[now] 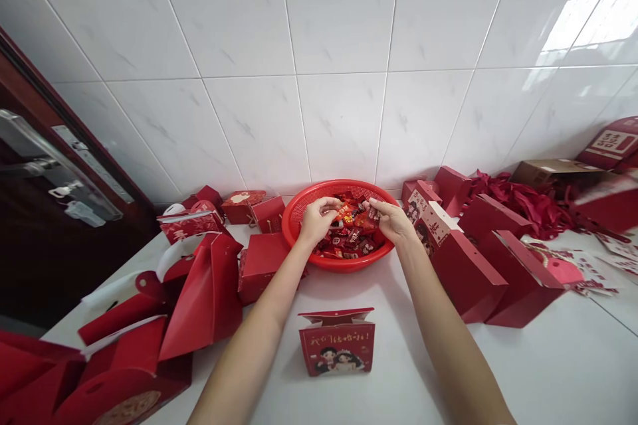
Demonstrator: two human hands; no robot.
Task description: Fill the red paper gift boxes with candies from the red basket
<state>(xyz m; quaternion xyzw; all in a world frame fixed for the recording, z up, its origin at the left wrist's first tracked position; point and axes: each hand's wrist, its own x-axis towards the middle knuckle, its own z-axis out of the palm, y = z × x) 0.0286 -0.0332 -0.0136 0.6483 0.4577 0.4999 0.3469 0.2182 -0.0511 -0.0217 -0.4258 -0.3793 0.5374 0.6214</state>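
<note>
A red plastic basket holds a heap of small wrapped candies in red, dark and gold wrappers. Over the left part of the heap, my left hand pinches a wrapped candy with red and gold colouring. My right hand is at the basket's right side, thumb and fingers closed on a dark red wrapped candy. Between my forearms a small red gift box with a printed couple and gold lettering stands upright, its top open.
Red boxes crowd the table's left side. On the right stand tall red boxes, with crumpled dark red ribbon and a brown cardboard box behind. A tiled wall closes the back; a door is left.
</note>
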